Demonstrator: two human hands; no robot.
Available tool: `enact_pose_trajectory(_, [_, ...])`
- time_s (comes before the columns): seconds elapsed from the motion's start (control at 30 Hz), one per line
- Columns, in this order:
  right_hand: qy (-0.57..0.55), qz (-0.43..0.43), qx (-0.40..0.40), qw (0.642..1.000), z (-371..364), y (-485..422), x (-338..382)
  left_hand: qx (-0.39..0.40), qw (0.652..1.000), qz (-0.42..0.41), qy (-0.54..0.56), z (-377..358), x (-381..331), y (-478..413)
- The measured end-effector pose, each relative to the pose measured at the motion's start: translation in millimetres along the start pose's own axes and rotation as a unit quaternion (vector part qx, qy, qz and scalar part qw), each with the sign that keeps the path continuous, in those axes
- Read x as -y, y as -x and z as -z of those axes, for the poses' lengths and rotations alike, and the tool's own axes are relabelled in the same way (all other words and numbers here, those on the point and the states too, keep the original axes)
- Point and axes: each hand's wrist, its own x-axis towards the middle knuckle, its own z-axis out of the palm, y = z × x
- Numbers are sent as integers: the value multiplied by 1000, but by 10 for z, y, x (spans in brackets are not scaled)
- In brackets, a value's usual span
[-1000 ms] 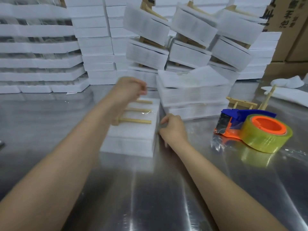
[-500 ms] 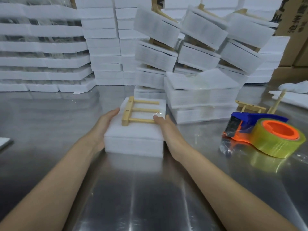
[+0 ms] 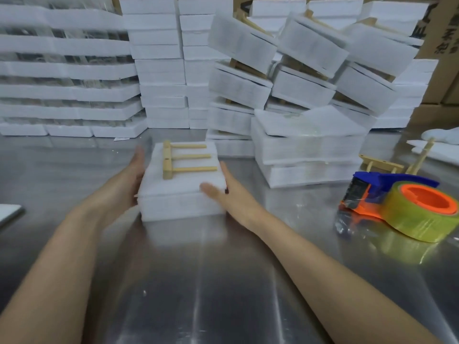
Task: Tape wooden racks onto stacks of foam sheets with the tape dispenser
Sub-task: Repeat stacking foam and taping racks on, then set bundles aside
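A white stack of foam sheets lies on the steel table, with a wooden rack flat on top, its three pegs pointing right. My left hand presses the stack's left side with straight fingers. My right hand lies against the right side, thumb resting on the top near corner. The tape dispenser, blue and orange with a yellowish roll, sits untouched to the right.
A loose wooden rack lies behind the dispenser. Untaped foam stacks sit just behind right, with leaning finished bundles and tall foam piles along the back. Cardboard boxes stand at far right. Bare steel table stretches toward me.
My left hand came off the top of the rack and dropped to the stack's left side. My right hand slid along the right side, and the stack has turned slightly.
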Motion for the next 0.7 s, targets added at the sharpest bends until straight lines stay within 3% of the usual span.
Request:
enact_pose_trajectory(0.03, [31,18,14,999,5,-21,-31,57,998,-9,-37,41,-4,68])
enact_pose_trajectory(0.1, [71,37,27,996,17,-115,-65,87,987,-19,-135,107,13,126])
enact_pose_trajectory(0.17, [88,34,5,996,4,-265,-97,21,980,-1,-196,147,70,49])
enact_pose_trajectory(0.23, [152,28,-48,987,-67,-423,-125,-80,979,4,-185,136,129,-59])
enact_pose_trajectory(0.33, [243,65,-78,965,-169,-504,-71,-238,932,-26,-271,4,227,-196])
enact_pose_trajectory(0.4, [317,174,-174,916,-57,-466,26,-316,886,-17,-340,-120,268,-234])
enact_pose_trajectory(0.47, [420,269,-344,796,238,-467,107,-363,849,-11,-385,-197,289,-288])
enact_pose_trajectory(0.5, [472,262,-394,744,415,-449,139,-373,841,-16,-392,-227,280,-313])
enact_pose_trajectory(0.53, [521,221,-403,719,596,-417,146,-382,836,-30,-393,-255,280,-338])
enact_pose_trajectory(0.63, [606,33,-300,736,984,-268,65,-421,800,-121,-410,-315,270,-365])
enact_pose_trajectory(0.7, [593,5,-280,755,1046,-219,3,-429,775,-198,-420,-362,215,-335])
